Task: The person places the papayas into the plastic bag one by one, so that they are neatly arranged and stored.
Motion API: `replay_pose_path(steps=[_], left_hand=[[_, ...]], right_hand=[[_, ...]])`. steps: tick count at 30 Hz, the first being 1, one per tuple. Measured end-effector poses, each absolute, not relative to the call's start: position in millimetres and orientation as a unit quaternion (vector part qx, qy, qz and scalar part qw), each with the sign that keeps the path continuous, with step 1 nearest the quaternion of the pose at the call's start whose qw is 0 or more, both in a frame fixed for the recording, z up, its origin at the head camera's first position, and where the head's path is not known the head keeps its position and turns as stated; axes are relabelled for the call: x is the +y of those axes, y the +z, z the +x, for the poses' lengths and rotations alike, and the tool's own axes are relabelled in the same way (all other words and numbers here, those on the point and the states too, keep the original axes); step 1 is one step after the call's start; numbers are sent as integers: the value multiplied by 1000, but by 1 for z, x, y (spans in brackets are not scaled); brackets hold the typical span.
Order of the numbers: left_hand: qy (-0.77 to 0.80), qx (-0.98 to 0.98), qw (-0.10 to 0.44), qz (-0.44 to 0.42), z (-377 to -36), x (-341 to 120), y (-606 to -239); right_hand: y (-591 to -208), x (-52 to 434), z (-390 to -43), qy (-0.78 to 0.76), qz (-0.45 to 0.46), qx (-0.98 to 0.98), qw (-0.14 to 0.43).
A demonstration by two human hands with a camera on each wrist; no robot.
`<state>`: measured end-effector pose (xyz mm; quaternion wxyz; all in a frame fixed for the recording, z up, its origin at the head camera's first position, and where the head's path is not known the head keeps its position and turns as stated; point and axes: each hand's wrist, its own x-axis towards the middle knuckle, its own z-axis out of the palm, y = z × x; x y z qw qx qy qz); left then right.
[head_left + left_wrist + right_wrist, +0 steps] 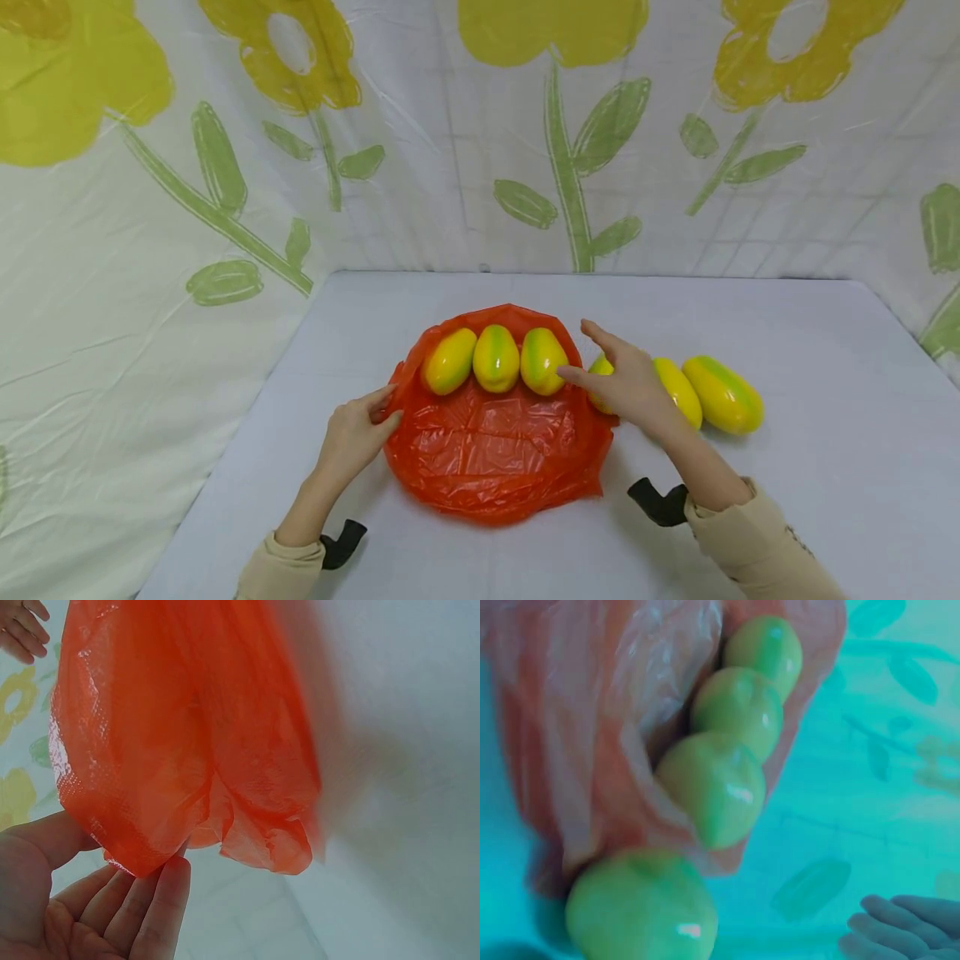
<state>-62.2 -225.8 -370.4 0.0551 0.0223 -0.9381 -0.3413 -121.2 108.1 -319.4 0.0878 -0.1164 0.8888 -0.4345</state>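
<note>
On the pale grey table, a crinkled orange plastic bag lies spread flat, its open mouth turned toward the far side. Three smooth yellow-green mango-shaped fruits sit side by side in a row at that mouth: the left fruit, the middle fruit and the right fruit, each touching its neighbour. The left hand rests at the bag's left edge, and in the left wrist view its thumb and fingers pinch a fold of the thin orange film. The right hand hovers at the bag's right side with its fingers loosely spread and holding nothing; the index fingertip lies against or just beside the right fruit, though the head view is too coarse to say whether it truly touches. Partly hidden behind that hand is a fourth yellow-green fruit, just outside the bag on the table, with two more of the same kind beside it, a fifth fruit and a sixth fruit. Both forearms wear beige sleeves with a black strap at each wrist. Behind the table hangs a white plastic sheet printed with yellow flowers and green leaves.
</note>
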Motion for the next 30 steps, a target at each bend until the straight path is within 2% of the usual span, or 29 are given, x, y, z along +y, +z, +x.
replay_pose_path(steps=[8, 14, 18, 24, 30], left_hand=[[-340, -939, 52, 24, -61, -227, -369], [-339, -939, 53, 22, -60, -228, -369], [-338, -939, 56, 21, -60, -228, -370], [-342, -938, 63, 17, -60, -228, -371], [-346, -936, 62, 17, -59, -229, -372]], right_hand=[[-312, 162, -123, -396, -88, 912, 58], [-319, 211, -133, -353, -50, 932, 61], [-332, 242, -136, -327, -28, 941, 82], [-356, 268, -135, -314, -13, 937, 150], [-370, 275, -139, -300, -9, 940, 163]])
